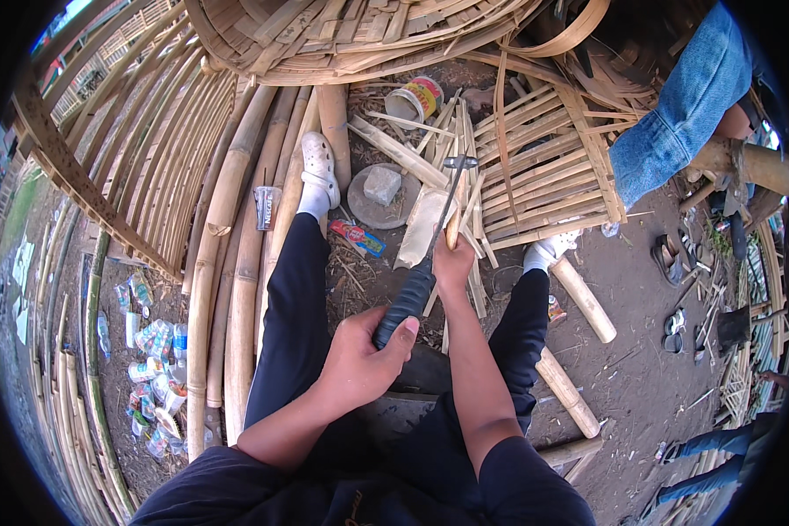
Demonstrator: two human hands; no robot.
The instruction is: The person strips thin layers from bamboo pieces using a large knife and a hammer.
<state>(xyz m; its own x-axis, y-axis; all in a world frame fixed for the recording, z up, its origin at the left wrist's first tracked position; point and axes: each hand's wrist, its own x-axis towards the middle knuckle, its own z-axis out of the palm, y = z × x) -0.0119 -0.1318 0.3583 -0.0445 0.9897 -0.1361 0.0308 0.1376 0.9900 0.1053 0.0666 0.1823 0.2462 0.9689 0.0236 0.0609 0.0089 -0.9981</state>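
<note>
My left hand grips the dark handle of a long tool, whose thin metal shaft runs up to a crosswise head. Just beyond it my right hand holds a narrow bamboo strip upright against the shaft. I sit with both legs in black trousers stretched out, feet in white socks, the left foot in a white clog. A broad pale piece of bamboo lies on the ground under the tool.
Thick bamboo poles lie to my left beside a curved bamboo frame. A woven bamboo panel lies ahead. A person in denim works at the right. Plastic bottles, short bamboo logs, sandals and a stone on a disc litter the dirt.
</note>
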